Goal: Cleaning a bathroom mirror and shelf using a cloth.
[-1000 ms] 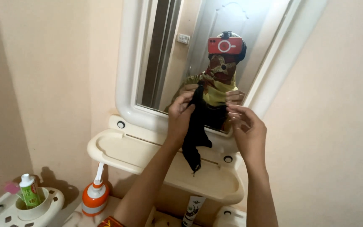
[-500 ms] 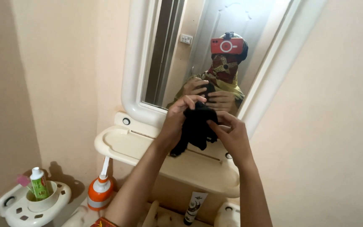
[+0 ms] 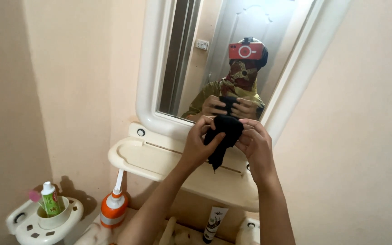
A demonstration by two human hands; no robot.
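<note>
We hold a small black cloth (image 3: 223, 131) bunched between both hands in front of the white-framed wall mirror (image 3: 153, 68), above the cream plastic shelf (image 3: 159, 159). Our left hand (image 3: 200, 143) grips its left side with curled fingers, and our right hand (image 3: 255, 145) closes on the right side. We seem to be gathering or folding it; a firmer, even grip looks needed.

Peach-coloured walls (image 3: 359, 118) close in on both sides of a mirror (image 3: 196, 59) in a thick white frame; below it juts a cream plastic shelf (image 3: 159, 159) — shallow, with a raised rim. Lower left, a white wall holder (image 3: 28, 224) carries a green tube; soft daylight falls evenly throughout.
</note>
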